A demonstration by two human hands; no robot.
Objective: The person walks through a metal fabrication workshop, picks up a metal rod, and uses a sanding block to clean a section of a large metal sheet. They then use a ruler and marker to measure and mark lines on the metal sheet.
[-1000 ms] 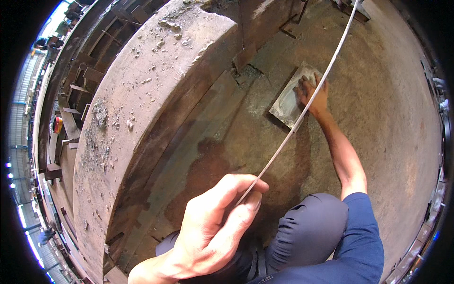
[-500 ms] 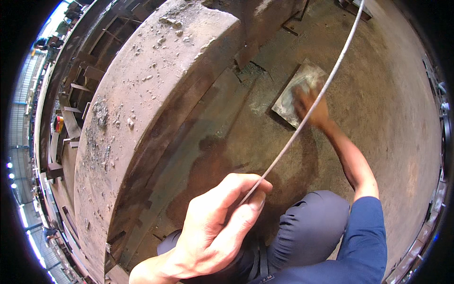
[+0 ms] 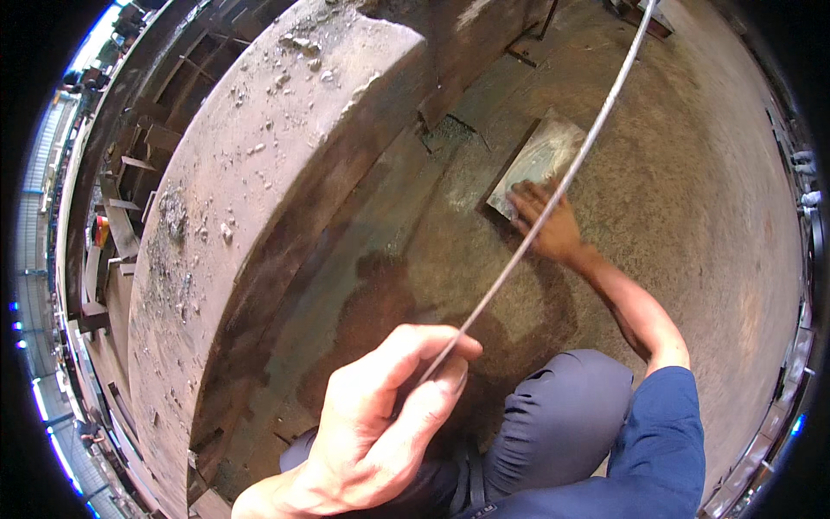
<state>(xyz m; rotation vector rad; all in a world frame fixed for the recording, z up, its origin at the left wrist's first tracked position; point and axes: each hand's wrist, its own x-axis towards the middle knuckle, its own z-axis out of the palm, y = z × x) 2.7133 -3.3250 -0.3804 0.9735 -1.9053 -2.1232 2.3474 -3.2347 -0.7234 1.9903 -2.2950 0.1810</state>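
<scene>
Left hand (image 3: 380, 424) pinches thin metal strip (image 3: 553, 195); right hand (image 3: 545, 223), fingers spread flat, has slid down to the near edge of the grey plate (image 3: 540, 156).

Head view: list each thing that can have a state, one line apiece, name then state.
Left hand: closed, pinching the near end of the thin metal rod.
Thin metal rod: held at one end, slightly bowed, running up and away across the picture.
Right hand: fingers spread, flat on the near edge of the small plate.
Small plate: lying flat on the rusty floor, scuffed shiny.
Big rusty ring: lying still, debris on top.
</scene>
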